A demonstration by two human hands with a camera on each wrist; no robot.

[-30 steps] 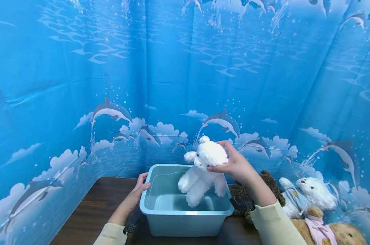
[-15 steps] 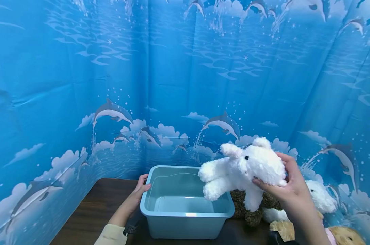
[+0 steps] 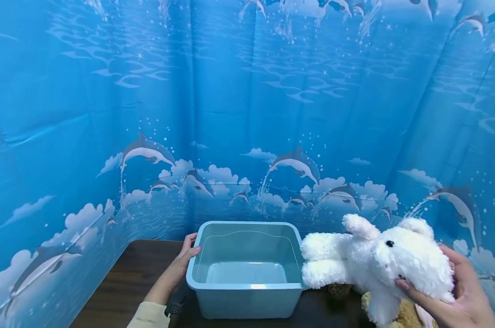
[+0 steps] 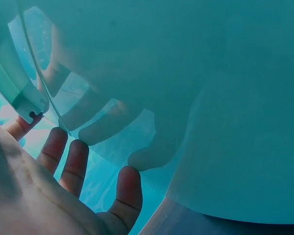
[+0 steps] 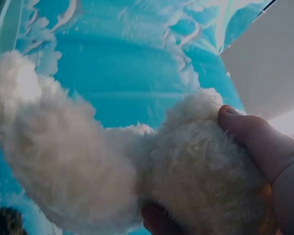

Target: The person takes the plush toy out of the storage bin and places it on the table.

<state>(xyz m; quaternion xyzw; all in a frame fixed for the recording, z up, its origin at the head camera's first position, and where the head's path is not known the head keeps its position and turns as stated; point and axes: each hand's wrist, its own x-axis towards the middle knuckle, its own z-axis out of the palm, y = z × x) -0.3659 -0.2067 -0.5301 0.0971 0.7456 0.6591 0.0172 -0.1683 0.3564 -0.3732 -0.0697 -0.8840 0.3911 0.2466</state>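
Note:
My left hand [image 3: 181, 263] grips the left rim of a light blue-green plastic bin [image 3: 247, 301], thumb over the edge. In the left wrist view its fingertips [image 4: 129, 183] touch the bin's glossy outer wall [image 4: 245, 107]. To the right of the bin, my right hand [image 3: 464, 291] holds a fluffy white stuffed animal [image 3: 415, 262] by the head. The toy lies sideways in the air, its legs pointing left and overlapping the bin's right rim. In the right wrist view, thumb and fingers squeeze the back of the toy's head [image 5: 201, 161]. No toy shows inside the bin.
Partly hidden beneath the white toy are a dark brown plush [image 3: 339, 290] and a tan plush [image 3: 408, 315] at the right. The dark wooden table [image 3: 120, 282] extends left of the bin. A blue dolphin-print curtain [image 3: 231, 114] closes off the back and sides.
My right hand has carried the white stuffed animal up out of the bin and to the right, tipping it from upright to sideways. The left hand and bin have stayed put.

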